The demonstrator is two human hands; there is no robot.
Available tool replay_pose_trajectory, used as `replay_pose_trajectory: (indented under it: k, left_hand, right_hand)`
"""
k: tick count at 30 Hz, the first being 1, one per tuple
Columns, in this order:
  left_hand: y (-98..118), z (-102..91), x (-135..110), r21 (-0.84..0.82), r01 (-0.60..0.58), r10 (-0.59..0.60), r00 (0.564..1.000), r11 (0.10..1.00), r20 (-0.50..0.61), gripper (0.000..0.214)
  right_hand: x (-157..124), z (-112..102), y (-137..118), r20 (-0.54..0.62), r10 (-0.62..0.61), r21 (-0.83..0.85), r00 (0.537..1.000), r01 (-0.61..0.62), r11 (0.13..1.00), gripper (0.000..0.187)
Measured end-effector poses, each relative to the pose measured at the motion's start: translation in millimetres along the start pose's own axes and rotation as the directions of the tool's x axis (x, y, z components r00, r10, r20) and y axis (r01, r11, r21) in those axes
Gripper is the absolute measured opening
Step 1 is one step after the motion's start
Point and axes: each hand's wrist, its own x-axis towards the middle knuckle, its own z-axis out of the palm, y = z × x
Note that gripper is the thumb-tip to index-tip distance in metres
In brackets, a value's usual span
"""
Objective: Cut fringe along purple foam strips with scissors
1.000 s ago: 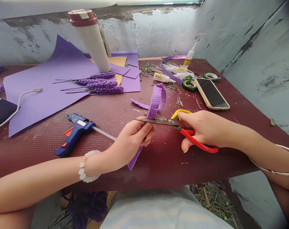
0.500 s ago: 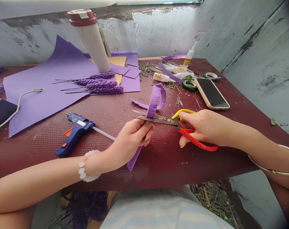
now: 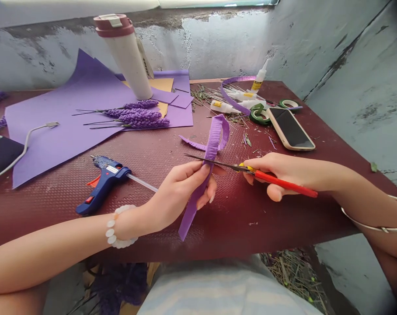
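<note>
My left hand (image 3: 182, 190) pinches a long purple foam strip (image 3: 198, 192) above the dark red table (image 3: 218, 218). The strip's upper part (image 3: 216, 133) is fringed and curls over. My right hand (image 3: 283, 173) grips scissors with red and yellow handles (image 3: 283, 184). Their blades (image 3: 214, 163) are edge-on and meet the strip just above my left fingers.
A blue glue gun (image 3: 102, 183) lies left of my hand. Purple paper sheets (image 3: 64, 118) hold finished lavender stems (image 3: 136, 116). A white tumbler (image 3: 126, 54) stands at the back. Glue bottles (image 3: 238, 100), green tape rolls (image 3: 260, 114) and a phone (image 3: 290, 129) sit at right.
The scissors have rolled from flat to edge-on in my right hand. My left hand turned the strip so that more of it shows below my fingers.
</note>
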Motion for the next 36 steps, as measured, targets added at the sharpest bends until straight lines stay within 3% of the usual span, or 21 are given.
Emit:
replay_pose_trajectory:
  k: [7,12,17,21,25,30,36]
  left_hand:
    - [2,1.0,1,0.021,0.024,-0.024,1.000,0.999,0.017,0.055]
    - [1,1.5,1,0.032,0.029,-0.029,1.000,0.999,0.000,0.054]
    - [1,2.5,0,0.040,0.054,-0.053,0.998,0.998,-0.030,0.050]
    - [1,2.3,0,0.044,0.047,-0.046,0.999,0.998,-0.026,0.049]
    - [1,2.7,1,0.077,-0.021,0.024,0.999,0.997,-0.036,0.042]
    - [0,3.6,2,0.141,-0.156,0.175,0.976,0.978,-0.133,0.037]
    - [2,4.6,1,0.200,-0.122,0.149,0.981,0.972,-0.126,0.043]
  right_hand:
    - [-2,4,0,-0.001,0.033,0.004,0.999,-0.033,0.999,0.058]
    - [0,6,0,0.015,0.055,0.088,0.998,-0.056,0.995,0.052]
    - [-2,6,-7,-0.004,0.083,0.036,0.997,-0.083,0.996,0.033]
    - [-2,5,-11,-0.023,0.078,-0.004,0.997,-0.078,0.997,0.033]
    - [-1,5,-11,-0.128,0.051,-0.121,0.990,-0.067,0.990,0.049]
    - [1,9,-3,-0.258,-0.034,-0.266,0.966,-0.037,0.963,0.075]
    - [4,13,4,-0.301,-0.152,-0.376,0.942,0.029,0.926,0.084]
